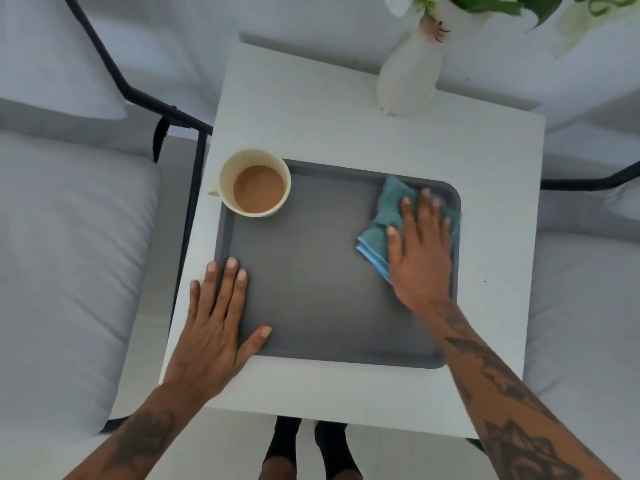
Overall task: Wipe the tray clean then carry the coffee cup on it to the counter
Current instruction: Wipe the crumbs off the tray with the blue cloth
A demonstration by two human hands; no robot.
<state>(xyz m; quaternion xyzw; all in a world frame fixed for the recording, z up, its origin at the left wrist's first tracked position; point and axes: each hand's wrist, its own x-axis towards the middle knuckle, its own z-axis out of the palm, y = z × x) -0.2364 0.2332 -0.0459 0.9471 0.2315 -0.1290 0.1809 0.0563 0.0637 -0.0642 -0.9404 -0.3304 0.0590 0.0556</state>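
A dark grey tray [322, 289] lies on a white side table [311, 109]. A cream coffee cup [255, 183] full of milky coffee stands at the tray's far left corner, overlapping its rim. My right hand [420, 251] lies flat, fingers spread, pressing a folded teal cloth [384, 216] onto the tray's far right corner. My left hand [216, 320] rests flat and open on the tray's near left corner, half on the table, holding nothing.
A white vase [412, 71] with green leaves stands at the table's far right. Light grey cushions [69, 254] on black-framed seats flank the table on both sides. My dark-socked feet [308, 452] show below the near edge.
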